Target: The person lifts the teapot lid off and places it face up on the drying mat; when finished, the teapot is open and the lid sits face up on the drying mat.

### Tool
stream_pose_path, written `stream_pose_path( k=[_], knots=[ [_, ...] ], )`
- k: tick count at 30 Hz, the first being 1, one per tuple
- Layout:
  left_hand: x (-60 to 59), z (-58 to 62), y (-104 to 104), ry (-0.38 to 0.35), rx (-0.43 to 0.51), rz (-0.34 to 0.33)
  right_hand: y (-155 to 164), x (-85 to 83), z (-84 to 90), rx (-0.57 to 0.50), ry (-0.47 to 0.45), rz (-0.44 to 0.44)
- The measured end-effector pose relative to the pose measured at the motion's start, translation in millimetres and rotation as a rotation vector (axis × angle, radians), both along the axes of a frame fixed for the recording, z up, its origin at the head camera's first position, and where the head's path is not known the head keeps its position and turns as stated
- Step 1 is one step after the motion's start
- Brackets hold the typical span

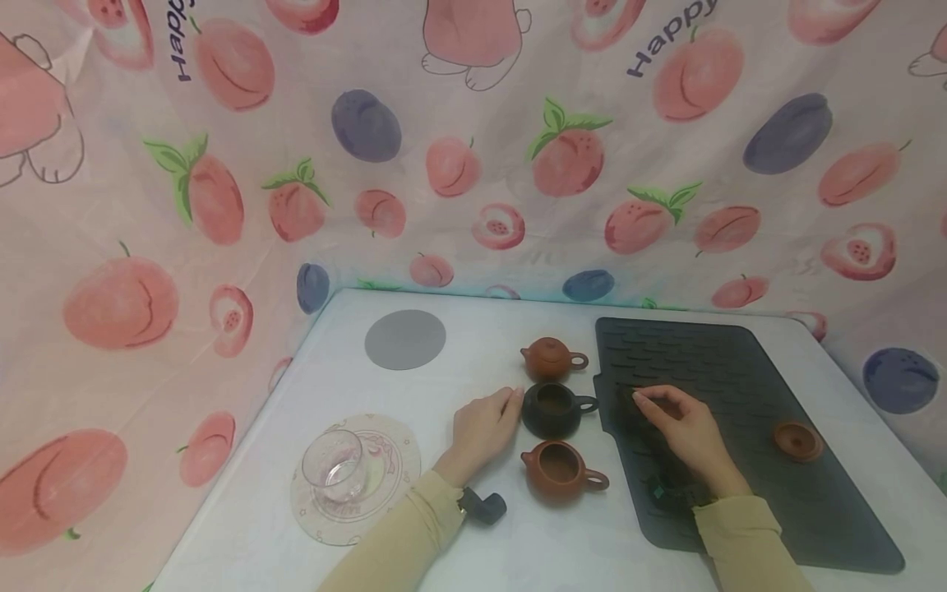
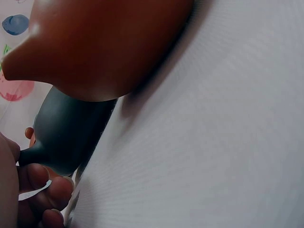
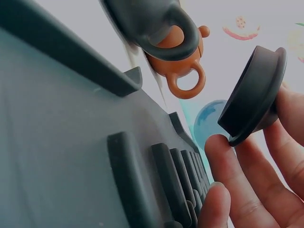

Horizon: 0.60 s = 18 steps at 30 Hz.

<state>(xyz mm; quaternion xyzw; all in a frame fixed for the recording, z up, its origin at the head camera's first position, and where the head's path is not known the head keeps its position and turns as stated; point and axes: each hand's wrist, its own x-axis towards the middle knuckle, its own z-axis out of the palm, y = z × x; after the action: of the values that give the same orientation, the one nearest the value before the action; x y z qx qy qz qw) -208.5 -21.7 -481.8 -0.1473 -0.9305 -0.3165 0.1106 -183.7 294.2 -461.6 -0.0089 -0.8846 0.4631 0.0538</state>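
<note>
On the white table a black teapot (image 1: 551, 411) stands without its lid, between two reddish-brown teapots. My left hand (image 1: 484, 427) is at its spout, and the left wrist view shows thumb and curled fingers about the spout tip. My right hand (image 1: 684, 432) pinches a black teapot lid (image 3: 251, 95), raised over the dark mat and tipped on its side in the right wrist view. The rear brown teapot (image 1: 549, 359) wears its lid. The front brown teapot (image 1: 558, 473) is uncovered, and a brown lid (image 1: 797, 441) lies on the mat.
The dark ridged mat (image 1: 740, 501) covers the table's right side. At left, a glass cup (image 1: 336, 464) sits on a round patterned coaster (image 1: 388, 436). A grey disc (image 1: 405, 339) lies at the back. Fruit-printed cloth (image 1: 459, 247) hangs behind the table.
</note>
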Motion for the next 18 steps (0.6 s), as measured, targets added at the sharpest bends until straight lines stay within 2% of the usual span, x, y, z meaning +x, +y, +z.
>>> stream_pose_path(
  k=[18],
  knots=[
    [0.4, 0.4, 0.5, -0.006, -0.001, 0.003, 2.6, -0.6, -0.3, 0.000, -0.020, -0.008]
  ],
)
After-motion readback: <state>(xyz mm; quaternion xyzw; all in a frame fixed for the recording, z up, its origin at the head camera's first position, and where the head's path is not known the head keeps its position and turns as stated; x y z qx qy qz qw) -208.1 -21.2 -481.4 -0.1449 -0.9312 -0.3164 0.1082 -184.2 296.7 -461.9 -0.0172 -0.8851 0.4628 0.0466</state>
